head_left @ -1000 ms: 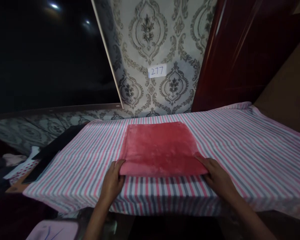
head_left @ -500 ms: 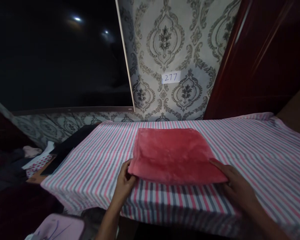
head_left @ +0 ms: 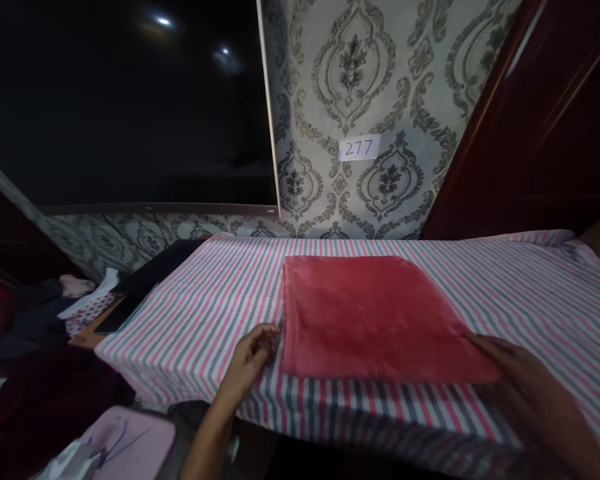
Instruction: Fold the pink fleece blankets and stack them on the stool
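Observation:
A folded red plush cloth point(head_left: 365, 320) lies flat near the front edge of a table, its layered fold showing along the left side. Just left of that fold is my left hand point(head_left: 253, 357), fingers loosely curled and apart, with nothing held; a narrow gap seems to separate it from the cloth. At the cloth's right edge, near the front corner, my right hand point(head_left: 527, 377) rests with stretched fingers touching the fabric. Motion blurs this hand, and its thumb is hidden.
A striped pink, grey and white tablecloth point(head_left: 220, 293) covers the table and hangs over its front edge. Behind are a large dark screen point(head_left: 145, 113) and a patterned wall with a "277" label point(head_left: 359, 148). A pink padded stool-like surface point(head_left: 135, 443) and dark clothes point(head_left: 55, 407) lie lower left.
The front part of the red cloth was raised in both hands and now lies flat. My left hand has let go of its corner; my right hand has moved along to the right edge. The view shifted slightly.

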{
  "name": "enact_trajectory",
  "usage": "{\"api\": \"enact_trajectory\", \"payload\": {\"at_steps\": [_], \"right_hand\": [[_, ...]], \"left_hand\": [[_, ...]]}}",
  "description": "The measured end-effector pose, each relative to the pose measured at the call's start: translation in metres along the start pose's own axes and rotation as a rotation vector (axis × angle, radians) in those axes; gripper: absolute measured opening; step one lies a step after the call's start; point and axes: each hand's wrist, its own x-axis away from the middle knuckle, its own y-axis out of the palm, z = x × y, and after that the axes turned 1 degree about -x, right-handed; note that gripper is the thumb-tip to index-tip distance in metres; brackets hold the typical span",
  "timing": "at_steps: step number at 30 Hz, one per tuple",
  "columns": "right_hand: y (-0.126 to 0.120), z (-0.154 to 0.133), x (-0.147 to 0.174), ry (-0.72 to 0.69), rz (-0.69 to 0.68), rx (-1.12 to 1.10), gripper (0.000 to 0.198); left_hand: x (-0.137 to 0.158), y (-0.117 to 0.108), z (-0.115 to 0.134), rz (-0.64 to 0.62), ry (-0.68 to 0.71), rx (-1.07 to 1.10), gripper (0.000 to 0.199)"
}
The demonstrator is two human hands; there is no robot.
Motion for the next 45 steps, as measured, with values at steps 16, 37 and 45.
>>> {"api": "enact_trajectory", "payload": {"at_steps": [16, 37, 45], "right_hand": [[0.100, -0.130, -0.188, -0.278, -0.533, -0.038, 0.053], [0.216, -0.189, -0.214, -0.220, -0.491, -0.240, 0.051], [0.205, -0.202, -0.207, -0.430, -0.318, -0.099, 0.041]], "left_hand": [[-0.175, 0.013, -0.008, 0.189, -0.096, -0.049, 0.008], [-0.199, 0.019, -0.055, 0.093, -0.002, 0.174, 0.014], [-0.200, 0.023, -0.057, 0.093, -0.042, 0.265, 0.017]]}}
